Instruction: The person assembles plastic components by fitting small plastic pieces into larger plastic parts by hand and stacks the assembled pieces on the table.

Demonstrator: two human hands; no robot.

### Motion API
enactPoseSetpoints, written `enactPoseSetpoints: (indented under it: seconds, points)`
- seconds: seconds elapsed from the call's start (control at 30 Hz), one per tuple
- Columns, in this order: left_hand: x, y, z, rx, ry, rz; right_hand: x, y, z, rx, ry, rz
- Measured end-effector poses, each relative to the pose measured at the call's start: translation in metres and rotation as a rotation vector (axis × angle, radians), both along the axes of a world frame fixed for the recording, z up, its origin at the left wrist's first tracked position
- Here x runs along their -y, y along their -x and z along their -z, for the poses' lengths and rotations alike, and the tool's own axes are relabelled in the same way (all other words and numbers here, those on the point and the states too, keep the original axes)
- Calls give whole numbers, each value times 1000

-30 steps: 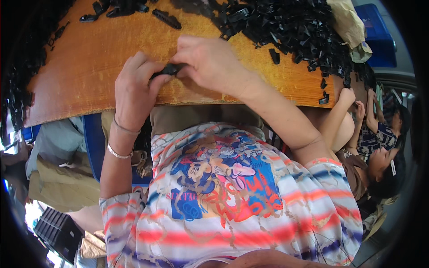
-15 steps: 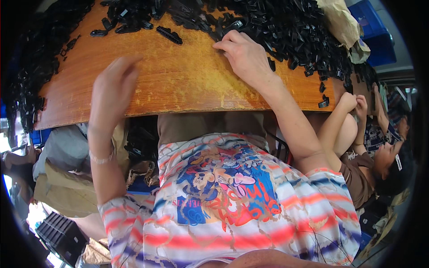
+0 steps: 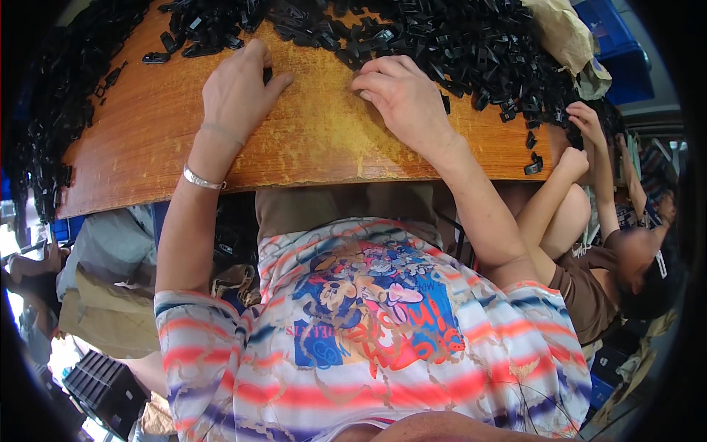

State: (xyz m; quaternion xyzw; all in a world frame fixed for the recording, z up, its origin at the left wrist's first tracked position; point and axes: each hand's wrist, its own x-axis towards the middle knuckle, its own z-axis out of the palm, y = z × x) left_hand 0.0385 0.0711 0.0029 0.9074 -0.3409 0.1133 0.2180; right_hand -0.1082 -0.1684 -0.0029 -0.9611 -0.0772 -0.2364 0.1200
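Note:
My left hand (image 3: 239,90) is over the wooden table, its fingers curled downward and its thumb out to the right. A bit of a black plastic piece (image 3: 267,74) shows between thumb and fingers; the rest is hidden under the hand. To the right, my right hand (image 3: 405,94) is at the near edge of a big heap of black plastic parts (image 3: 471,51). Its fingers are bent together in a pinch. Whatever is between those fingertips, if anything, cannot be made out.
Black parts (image 3: 44,110) also cover the left side of the wooden table (image 3: 309,147). A few loose parts (image 3: 533,163) lie near its right edge. A brown paper bag (image 3: 563,37) and a blue bin (image 3: 615,59) stand at the far right. Another person's hand (image 3: 573,163) is at the right.
My left hand has moved right and away from me, over where a long black piece lay; that piece is now mostly out of sight. My right hand has barely moved.

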Motion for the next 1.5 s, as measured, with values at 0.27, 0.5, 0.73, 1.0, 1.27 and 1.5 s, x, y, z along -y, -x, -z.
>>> enactPoseSetpoints:
  seconds: [0.27,0.5,0.73,1.0,1.27,1.5]
  points:
    - [-46,44,-2,-495,227,192,-19,12,-20,-170,-462,-54]
    - [-46,50,7,-46,145,205,-27,11,-11,-504,-814,-6]
    - [-49,49,10,-66,173,173,-37,8,-9,-392,-642,-92]
    - [-48,81,1,-239,393,169,-76,12,-11,-259,-519,-185]
    - [-57,48,11,113,267,31,-66,-14,-7,-122,-465,-137]
    - [-57,41,24,1,231,73,-62,-35,12,-123,-433,-105]
